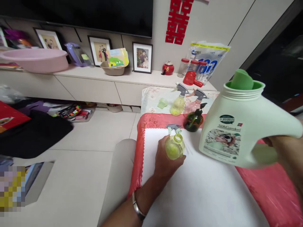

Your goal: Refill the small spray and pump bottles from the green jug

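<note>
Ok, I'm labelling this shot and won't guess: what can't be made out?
In the head view:
Right hand: fingers partly hidden by the jug.
Liquid level in the jug: hidden by its opaque wall.
Label's finest print: too small.
Television: cut off by the top edge.

White tabletop (pixel 201 189) lay open on the near side, giving a broad low approach to the small bottle (pixel 174 149) in the left hand (pixel 163 162). A gap ran between that bottle and the jug (pixel 224 110), whose bulk, held by the right hand (pixel 287 149), blocked the right. Beyond, the grey spray head (pixel 174 126), dark pump bottle (pixel 193 122), yellow spray bottle (pixel 177 105) and pink spray bottle (pixel 192 107) crowded the far side.
</note>
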The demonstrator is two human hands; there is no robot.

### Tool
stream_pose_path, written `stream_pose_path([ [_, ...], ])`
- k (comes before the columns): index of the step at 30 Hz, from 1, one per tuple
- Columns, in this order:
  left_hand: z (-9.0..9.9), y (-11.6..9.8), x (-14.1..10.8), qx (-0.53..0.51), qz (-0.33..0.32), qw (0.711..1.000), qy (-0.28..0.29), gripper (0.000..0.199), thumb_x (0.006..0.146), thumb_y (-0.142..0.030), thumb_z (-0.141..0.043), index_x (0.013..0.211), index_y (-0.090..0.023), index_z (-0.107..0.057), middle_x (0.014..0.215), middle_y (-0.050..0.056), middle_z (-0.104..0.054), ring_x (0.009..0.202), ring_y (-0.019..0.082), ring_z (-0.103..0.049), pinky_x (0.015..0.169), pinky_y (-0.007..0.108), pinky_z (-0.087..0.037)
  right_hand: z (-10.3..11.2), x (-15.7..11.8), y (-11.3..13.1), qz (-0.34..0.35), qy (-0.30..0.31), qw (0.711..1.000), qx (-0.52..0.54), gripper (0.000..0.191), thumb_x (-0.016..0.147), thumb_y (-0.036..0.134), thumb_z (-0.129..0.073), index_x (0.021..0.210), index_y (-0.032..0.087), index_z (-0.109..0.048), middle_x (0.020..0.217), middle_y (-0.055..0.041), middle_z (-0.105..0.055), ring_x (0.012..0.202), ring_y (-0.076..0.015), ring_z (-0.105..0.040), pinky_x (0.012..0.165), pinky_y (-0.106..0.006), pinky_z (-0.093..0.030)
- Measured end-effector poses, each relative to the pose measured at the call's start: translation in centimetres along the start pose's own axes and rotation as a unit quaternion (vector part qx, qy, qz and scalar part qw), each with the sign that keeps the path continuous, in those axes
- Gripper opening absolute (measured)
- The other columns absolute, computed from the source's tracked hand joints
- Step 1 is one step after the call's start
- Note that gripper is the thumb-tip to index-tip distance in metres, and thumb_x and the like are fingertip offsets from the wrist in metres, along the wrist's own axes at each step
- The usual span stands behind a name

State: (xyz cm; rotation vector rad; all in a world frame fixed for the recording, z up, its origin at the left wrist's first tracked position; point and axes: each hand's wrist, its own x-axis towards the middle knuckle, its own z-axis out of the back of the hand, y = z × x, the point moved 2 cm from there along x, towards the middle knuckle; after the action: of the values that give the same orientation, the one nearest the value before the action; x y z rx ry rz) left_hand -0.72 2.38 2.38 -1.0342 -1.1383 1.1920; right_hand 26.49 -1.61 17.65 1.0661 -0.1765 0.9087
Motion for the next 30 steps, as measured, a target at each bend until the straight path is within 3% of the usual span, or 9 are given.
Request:
stream_pose_path([
  [5, -0.3, 0.6, 0.0, 0.023, 0.000, 1.000, 0.009, 0.077, 0.056, -0.017, -0.077, 0.126, -0.022, -0.045, 0.122, 0.009, -0.058, 0.115, 0.030, -0.058, 0.100, 0.048, -0.049, -3.3, -1.8, -3.2, -0.041, -0.064, 0.994, 0.077, 0.030, 0.055, 0.034, -0.060, 0.076, 0.013, -0.065, 0.063, -0.0003, -0.050, 0.056, -0.0111, -0.043, 0.047, -0.023, -0.032],
  [11, -0.4, 1.0, 0.1, 0.043, -0.007, 0.999, 0.030, 0.079, 0.057, -0.020, -0.078, 0.130, -0.022, -0.045, 0.125, 0.010, -0.057, 0.118, 0.030, -0.057, 0.100, 0.046, -0.048, -5.3, -3.7, -7.0, -0.098, -0.068, 0.989, 0.089, 0.038, 0.056, 0.034, -0.059, 0.084, 0.011, -0.069, 0.066, -0.0014, -0.054, 0.058, -0.0128, -0.046, 0.051, -0.024, -0.036],
  [16, 0.0, 0.9, -0.3, 0.034, 0.025, 0.999, 0.025, 0.078, 0.065, -0.038, -0.079, 0.134, -0.023, -0.047, 0.131, 0.010, -0.059, 0.122, 0.032, -0.056, 0.103, 0.048, -0.045, -4.6, -4.5, -8.3, -0.112, -0.042, 0.990, 0.068, 0.052, 0.056, 0.041, -0.063, 0.100, 0.014, -0.072, 0.077, -0.0037, -0.061, 0.069, -0.0189, -0.054, 0.061, -0.029, -0.043],
  [20, 0.2, 1.1, -0.5, -0.032, 0.015, 0.999, 0.027, 0.059, 0.088, -0.057, -0.054, 0.136, -0.022, -0.049, 0.134, 0.013, -0.060, 0.124, 0.032, -0.056, 0.105, 0.049, -0.044, -4.0, -4.8, -8.5, -0.108, -0.009, 0.993, 0.054, 0.072, 0.055, 0.054, -0.069, 0.120, 0.022, -0.069, 0.102, -0.0056, -0.066, 0.090, -0.0269, -0.060, 0.077, -0.037, -0.046],
  [23, 0.3, 1.1, -0.3, -0.063, 0.023, 0.997, 0.030, 0.054, 0.094, -0.060, -0.041, 0.131, -0.022, -0.053, 0.131, 0.012, -0.063, 0.122, 0.029, -0.058, 0.102, 0.045, -0.047, -3.5, -4.8, -8.5, -0.100, 0.027, 0.993, 0.057, 0.075, 0.058, 0.060, -0.068, 0.127, 0.031, -0.065, 0.112, -0.0016, -0.066, 0.100, -0.0287, -0.061, 0.078, -0.038, -0.046],
  [27, 0.5, 0.7, 0.2, -0.038, 0.035, 0.999, -0.003, 0.049, 0.100, -0.056, -0.031, 0.119, -0.022, -0.062, 0.124, 0.009, -0.067, 0.122, 0.025, -0.059, 0.105, 0.040, -0.046, -2.3, -4.4, -8.7, -0.094, 0.103, 0.987, 0.082, 0.076, 0.055, 0.066, -0.072, 0.123, 0.033, -0.068, 0.108, -0.0002, -0.068, 0.093, -0.0290, -0.064, 0.076, -0.040, -0.051],
  [30, 0.8, 0.2, 0.4, -0.017, 0.042, 0.999, -0.009, 0.047, 0.102, -0.051, -0.030, 0.115, -0.022, -0.065, 0.121, 0.009, -0.068, 0.118, 0.024, -0.061, 0.104, 0.039, -0.047, -1.1, -4.1, -8.9, -0.078, 0.168, 0.975, 0.126, 0.080, 0.059, 0.068, -0.074, 0.131, 0.036, -0.063, 0.120, -0.0010, -0.065, 0.103, -0.0314, -0.065, 0.084, -0.046, -0.055],
])
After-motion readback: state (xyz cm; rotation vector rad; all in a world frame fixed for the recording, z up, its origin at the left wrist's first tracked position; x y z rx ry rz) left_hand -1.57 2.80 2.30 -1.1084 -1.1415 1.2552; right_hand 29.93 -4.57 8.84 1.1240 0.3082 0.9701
